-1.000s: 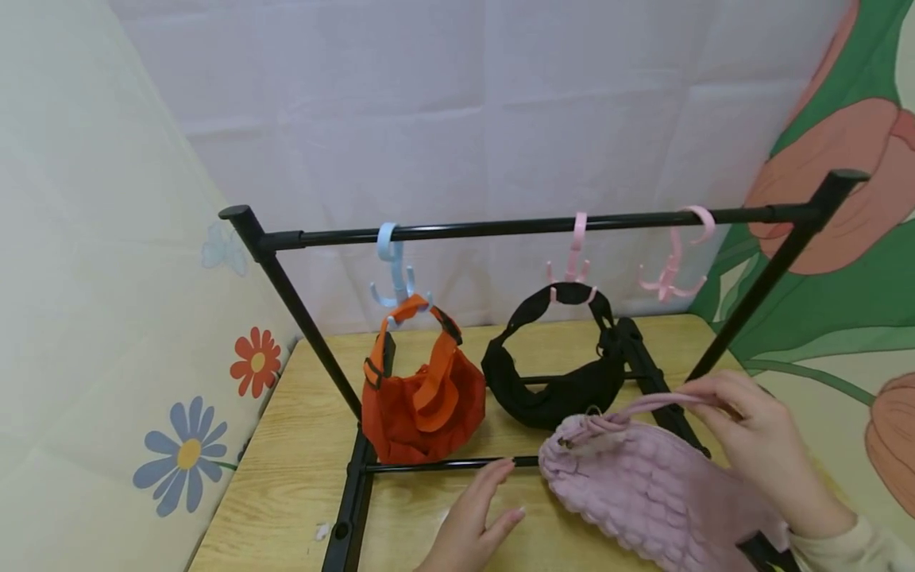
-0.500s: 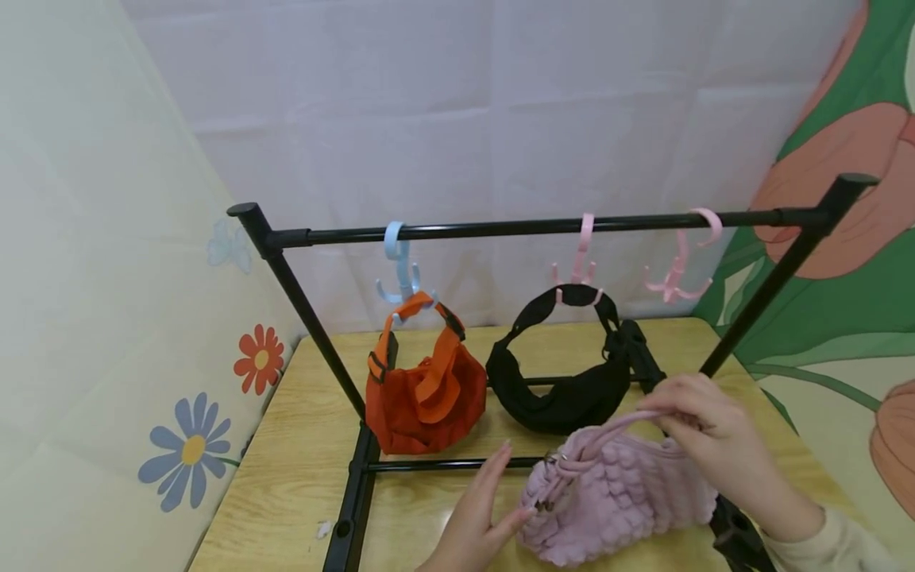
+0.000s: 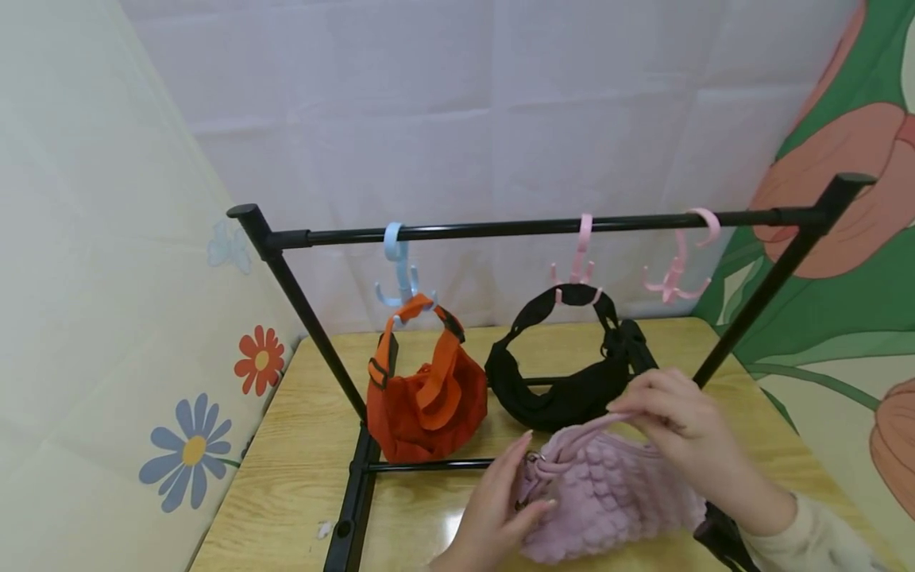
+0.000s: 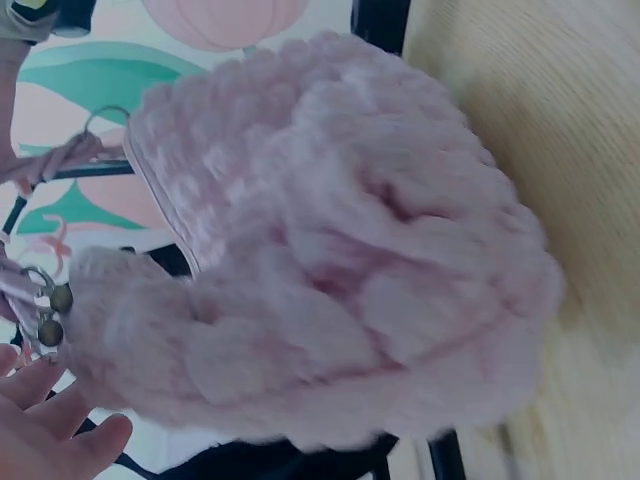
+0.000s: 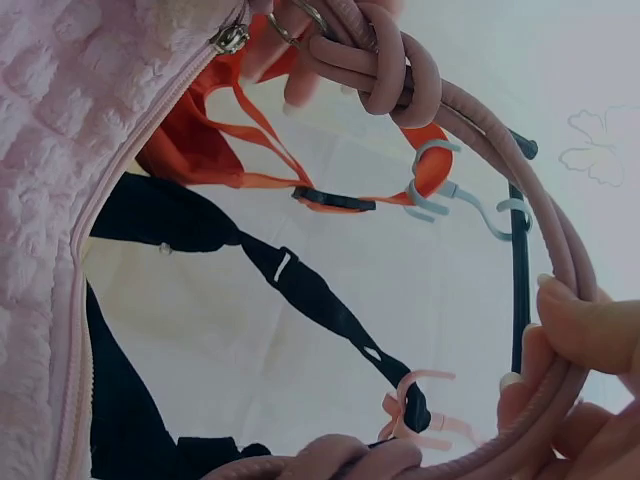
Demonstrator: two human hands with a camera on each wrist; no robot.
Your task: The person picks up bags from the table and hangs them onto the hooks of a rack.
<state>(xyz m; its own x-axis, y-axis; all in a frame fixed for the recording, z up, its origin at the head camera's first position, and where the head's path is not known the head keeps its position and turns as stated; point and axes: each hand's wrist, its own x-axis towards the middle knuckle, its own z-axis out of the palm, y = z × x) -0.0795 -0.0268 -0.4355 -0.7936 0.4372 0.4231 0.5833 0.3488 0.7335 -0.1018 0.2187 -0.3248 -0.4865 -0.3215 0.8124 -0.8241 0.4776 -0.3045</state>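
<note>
A pink puffy handbag (image 3: 600,500) with a zip hangs low at the rack's front. My right hand (image 3: 689,441) pinches its rope-like handle (image 5: 540,190) between thumb and fingers. At the bag's left end, my left hand (image 3: 500,504) has its fingers extended beside the knotted handle and metal ring (image 5: 312,15), with the thumb against the bag. In the left wrist view, the left fingers (image 4: 60,410) lie close to the bag's corner. Behind it, a black bag (image 3: 557,397) hangs from a pink hook (image 3: 582,246), and an orange bag (image 3: 429,405) from a blue hook (image 3: 397,262).
A black rack (image 3: 500,230) stands on the wooden table (image 3: 286,469), its top bar spanning the view. Another pink hook (image 3: 672,274) on the right bears no bag. White cloth (image 3: 386,103) closes the back, and flower-patterned cloths (image 3: 822,199) line both sides.
My right hand has moved left with the pink handbag, which swung left and now hangs before the rack. My left hand has shifted slightly right and up, reaching the bag's left end.
</note>
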